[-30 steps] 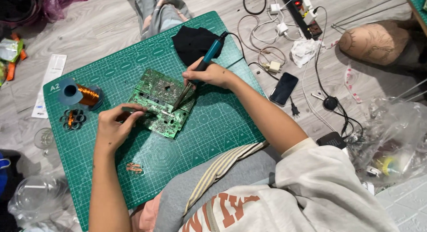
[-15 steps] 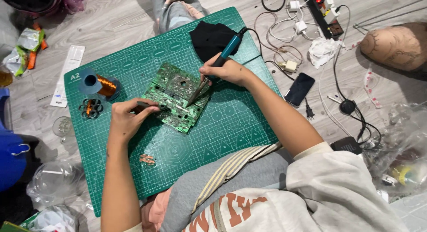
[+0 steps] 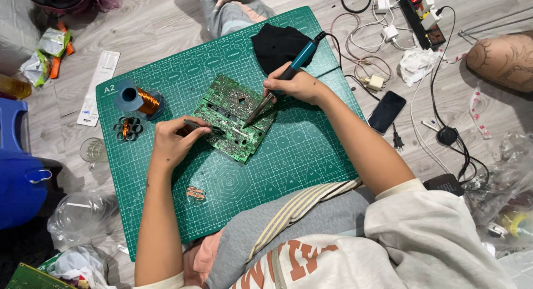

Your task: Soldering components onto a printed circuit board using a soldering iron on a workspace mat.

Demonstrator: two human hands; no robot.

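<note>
Fingers of the right hand (image 3: 297, 85) are clenched pen-style around a teal-handled soldering iron (image 3: 288, 72), whose metal tip slants down toward seven o'clock and meets the green circuit board (image 3: 236, 117) near its middle. Fingers of the left hand (image 3: 172, 142) are pinched on a thin dark tool (image 3: 195, 125), too small to tell its kind, its end resting on the board's nine o'clock edge. The board lies tilted near the centre of a green cutting mat (image 3: 288, 156), which is spread on the wooden floor (image 3: 155, 17). At twelve o'clock from the board, touching the iron's handle, sits a crumpled black cloth (image 3: 275, 45); the iron's black cable (image 3: 347, 59) runs off the mat toward two o'clock. At nine o'clock, well apart from the left hand, a blue spool of copper wire (image 3: 139, 99) lies on the mat, with a small coil part (image 3: 126, 128) just below it. At six o'clock from the left hand a small copper-coloured piece (image 3: 195, 193) rests on the mat. Off the mat at three o'clock a dark phone (image 3: 387, 111) lies on the floor, and a power strip (image 3: 419, 14) with plugs sits at one o'clock.
</note>
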